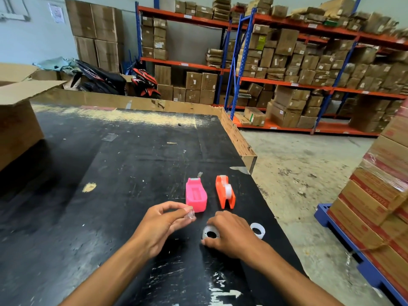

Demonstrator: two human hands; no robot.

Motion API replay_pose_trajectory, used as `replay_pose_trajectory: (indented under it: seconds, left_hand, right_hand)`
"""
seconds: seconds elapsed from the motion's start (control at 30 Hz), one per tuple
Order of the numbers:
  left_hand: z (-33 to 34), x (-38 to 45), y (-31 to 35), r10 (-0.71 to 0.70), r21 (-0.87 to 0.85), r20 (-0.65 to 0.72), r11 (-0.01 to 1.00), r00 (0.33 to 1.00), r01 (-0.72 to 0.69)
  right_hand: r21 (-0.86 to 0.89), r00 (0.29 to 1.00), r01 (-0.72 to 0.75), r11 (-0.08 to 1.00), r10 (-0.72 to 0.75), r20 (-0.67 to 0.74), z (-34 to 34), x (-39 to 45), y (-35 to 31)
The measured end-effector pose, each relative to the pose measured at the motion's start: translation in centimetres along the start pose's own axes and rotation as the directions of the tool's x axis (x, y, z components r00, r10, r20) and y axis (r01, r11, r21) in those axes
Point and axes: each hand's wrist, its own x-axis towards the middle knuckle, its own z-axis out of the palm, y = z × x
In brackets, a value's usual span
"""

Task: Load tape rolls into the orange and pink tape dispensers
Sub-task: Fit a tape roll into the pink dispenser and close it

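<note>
While orange plastic dispenser (pixel 225 192) already carries roll, pink plastic dispenser (pixel 196 195) sits empty on black counter (pixel 110 173). Left hand (pixel 162 224) pinches small clear plastic hub (pixel 190 214); right hand (pixel 231 234) grips white tape roll (pixel 210 234) on counter. Advice: seat hub square in core before dropping into pink bay.

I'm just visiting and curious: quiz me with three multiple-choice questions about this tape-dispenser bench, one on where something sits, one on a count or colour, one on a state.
1. Where is the orange dispenser relative to the pink dispenser?
A. To its right
B. To its left
C. On top of it

2. How many dispensers stand on the black table?
A. One
B. Two
C. Four

3. Which dispenser already has a roll in it?
A. Pink
B. Orange
C. Both

Answers:
1 A, the orange one stands nearer the table's right edge.
2 B, only one pink and one orange are there.
3 B, a white roll sits in the orange body; the pink cavity is empty.
</note>
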Motion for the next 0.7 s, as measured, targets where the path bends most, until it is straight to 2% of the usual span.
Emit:
replay_pose_trajectory:
  seconds: [0.07,0.13,0.2,0.3,0.57,0.7]
  left_hand:
    - [-0.3,-0.3,0.1,0.009,0.000,-0.022,1.000,1.000,-0.009]
    - [-0.6,-0.5,0.2,0.035,0.017,-0.047,0.999,0.998,-0.035]
    - [-0.6,-0.7,0.2,0.068,0.008,-0.062,0.998,0.996,-0.068]
    - [-0.4,-0.9,0.2,0.125,-0.033,-0.045,0.991,0.991,-0.126]
    - [0.2,-1.5,0.3,0.237,0.060,0.030,0.969,0.971,-0.238]
    - [0.4,-2.0,0.8,0.251,0.087,0.111,0.961,0.962,-0.261]
  right_hand:
    - [0.293,0.995,0.004,0.956,0.025,-0.096,-0.3,0.5,0.3]
    - [0.623,0.985,0.035,0.782,0.080,-0.156,-1.0,0.9,0.4]
    - [0.796,0.980,0.098,0.597,0.081,-0.181,-1.5,1.1,0.3]
    - [0.829,0.971,0.206,0.520,-0.002,-0.240,-1.5,1.0,-0.2]
    - [0.735,0.923,0.360,0.575,-0.107,-0.369,-1.7,0.8,-0.4]
    - [0.764,0.918,0.368,0.530,-0.080,-0.388,-1.9,0.7,-0.2]
